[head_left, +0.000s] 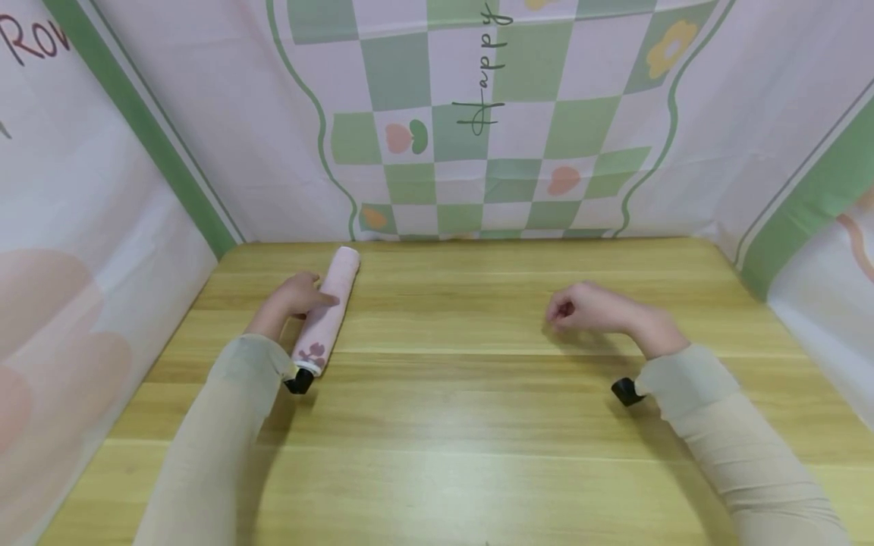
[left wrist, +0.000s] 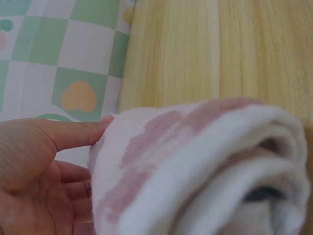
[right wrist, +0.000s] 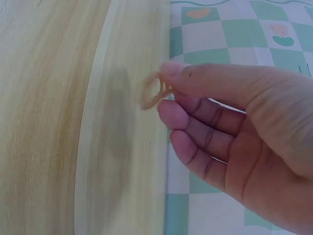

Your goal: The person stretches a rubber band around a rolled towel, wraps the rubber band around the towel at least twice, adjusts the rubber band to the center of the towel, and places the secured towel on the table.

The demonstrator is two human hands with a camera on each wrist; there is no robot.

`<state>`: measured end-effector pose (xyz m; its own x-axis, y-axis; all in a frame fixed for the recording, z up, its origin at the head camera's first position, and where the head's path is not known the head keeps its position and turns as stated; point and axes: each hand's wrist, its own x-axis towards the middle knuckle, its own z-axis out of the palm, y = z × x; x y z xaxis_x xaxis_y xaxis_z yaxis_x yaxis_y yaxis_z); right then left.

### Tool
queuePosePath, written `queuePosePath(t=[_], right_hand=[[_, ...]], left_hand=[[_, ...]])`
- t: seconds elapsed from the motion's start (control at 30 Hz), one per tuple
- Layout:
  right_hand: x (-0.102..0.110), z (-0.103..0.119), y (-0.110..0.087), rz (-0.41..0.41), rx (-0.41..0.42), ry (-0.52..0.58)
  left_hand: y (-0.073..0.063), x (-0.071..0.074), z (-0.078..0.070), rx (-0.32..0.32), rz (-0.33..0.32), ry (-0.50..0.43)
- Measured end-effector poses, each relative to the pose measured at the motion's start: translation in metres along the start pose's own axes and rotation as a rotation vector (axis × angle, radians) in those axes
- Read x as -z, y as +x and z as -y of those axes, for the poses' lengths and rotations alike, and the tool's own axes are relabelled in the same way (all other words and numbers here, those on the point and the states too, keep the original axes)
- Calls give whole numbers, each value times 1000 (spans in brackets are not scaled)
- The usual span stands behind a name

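A pink towel (head_left: 329,311) rolled into a long tube lies at the left of the table, a darker flower print near its front end. My left hand (head_left: 300,296) grips it from the left side, with the thumb (left wrist: 80,133) against the towel. In the left wrist view the spiral end of the rolled towel (left wrist: 205,171) fills the front and hides the fingertips. Over the right part of the table, my right hand (head_left: 590,307) pinches a thin tan rubber band (right wrist: 152,92) between thumb and forefinger, the other fingers loosely bent.
The wooden table (head_left: 437,425) runs back to a hanging cloth (head_left: 519,129) with green and white checks. More printed cloth (head_left: 89,227) hangs along the left side, and another sheet (head_left: 819,318) along the right. A small black piece (head_left: 627,391) sits at the right cuff.
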<state>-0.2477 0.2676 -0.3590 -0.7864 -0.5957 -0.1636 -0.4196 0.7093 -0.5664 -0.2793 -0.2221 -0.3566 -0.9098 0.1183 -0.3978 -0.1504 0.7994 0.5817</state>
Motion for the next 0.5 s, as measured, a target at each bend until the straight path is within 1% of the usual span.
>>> queuePosePath(t=[0.2,0.3,0.5], right_hand=[[-1,-1,3,-29,20,-5],[-2,-1,4,-43,43,-15],[-4,0,6,-43,63,-4]], left_hand=[[0,0,0,-3,0,-15],[-1,0,0,-19,7,-5],[-2,1,-1,-32,21,6]])
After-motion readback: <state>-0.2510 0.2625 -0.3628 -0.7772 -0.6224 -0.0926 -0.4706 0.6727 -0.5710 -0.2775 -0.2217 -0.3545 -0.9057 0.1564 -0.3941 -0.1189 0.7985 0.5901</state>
